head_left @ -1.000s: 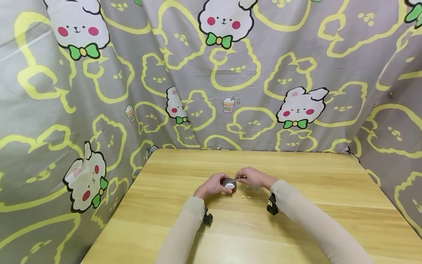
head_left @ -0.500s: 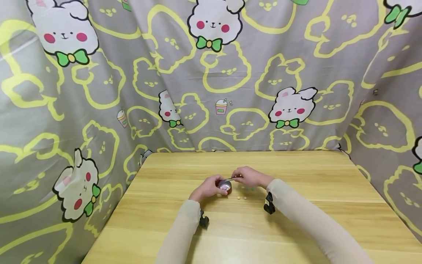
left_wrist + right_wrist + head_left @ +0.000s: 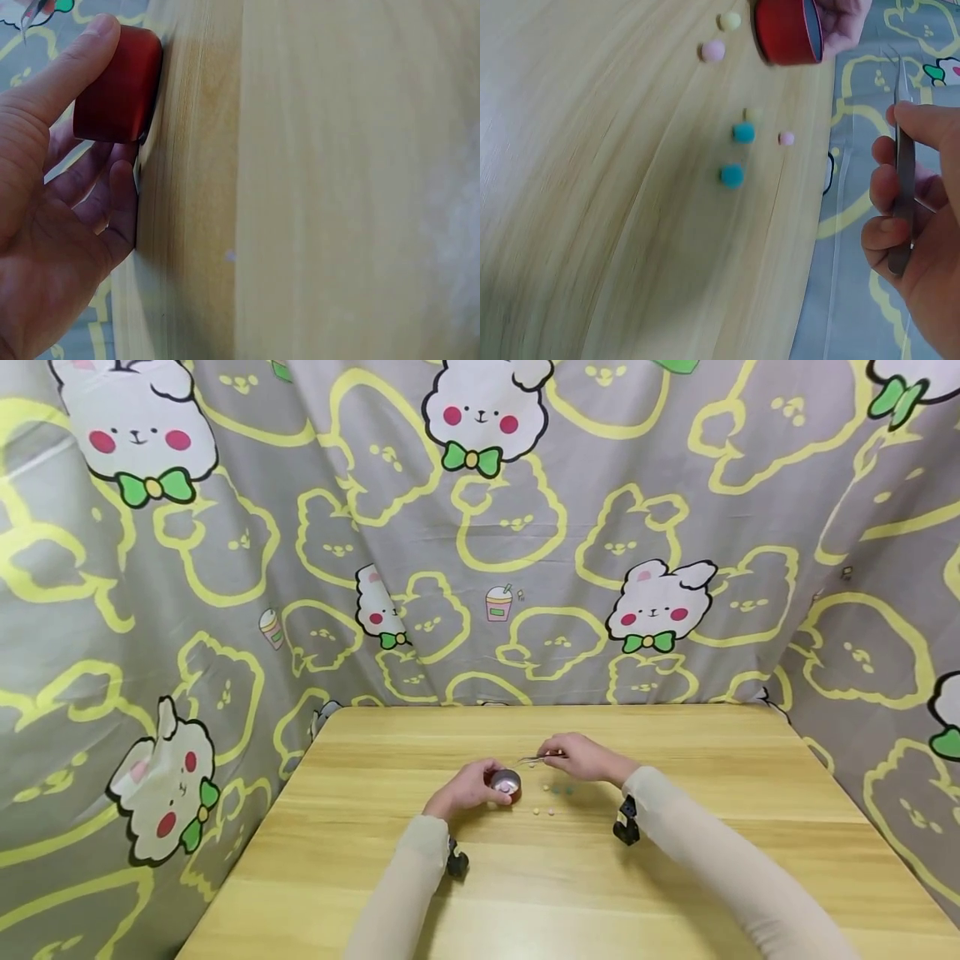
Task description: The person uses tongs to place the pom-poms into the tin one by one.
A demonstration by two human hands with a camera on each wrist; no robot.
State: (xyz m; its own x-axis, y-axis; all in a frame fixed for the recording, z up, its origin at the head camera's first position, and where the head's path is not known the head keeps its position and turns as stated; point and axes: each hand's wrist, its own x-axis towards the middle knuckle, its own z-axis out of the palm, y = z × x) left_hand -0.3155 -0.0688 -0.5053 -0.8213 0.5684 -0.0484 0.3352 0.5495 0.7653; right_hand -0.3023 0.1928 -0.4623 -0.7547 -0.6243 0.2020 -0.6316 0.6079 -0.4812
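Observation:
My left hand grips a small round red tin, thumb on one side and fingers around the other. The tin stands on the table with its silvery inside facing up, and a pinkish spot shows in it. In my right hand is a pair of metal tweezers, pinched between thumb and fingers. Their fine tips are slightly apart with nothing seen between them, just beyond the tin's right side. Small pompoms lie near the tin: two teal ones, a pink one and a yellow one among them.
The wooden table reaches back to a grey curtain with cartoon rabbits, which also hangs at both sides. A smaller pink pompom sits apart, toward the far edge. Dark camera mounts are strapped at both wrists.
My right hand has drawn the tweezers from over the tin to the right, and their tips have parted. My left hand keeps its hold on the tin. The head view has shifted slightly.

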